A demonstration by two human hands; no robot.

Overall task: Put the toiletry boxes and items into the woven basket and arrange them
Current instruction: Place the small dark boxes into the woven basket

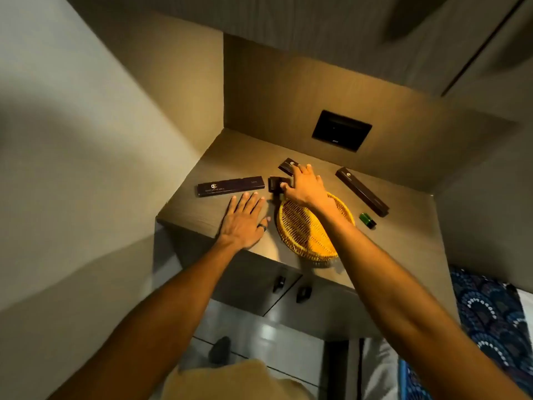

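Observation:
A round yellow woven basket [310,229] lies on the wooden counter with nothing in it. My right hand [305,184] reaches over its far rim, thumb on a small dark box [275,183] and fingers resting on another small dark box [287,165] behind it. My left hand [245,219] lies flat and spread on the counter, left of the basket. A long dark box [230,186] lies just beyond its fingertips. Another long dark box [362,191] lies right of the basket, with a small green bottle [367,220] near it.
The wooden counter [202,215] sits in a corner, walls on the left and behind. A dark wall panel [341,130] is set into the back wall. Two cabinet doors with dark knobs [278,284] are below. A patterned blue fabric [490,316] lies at the lower right.

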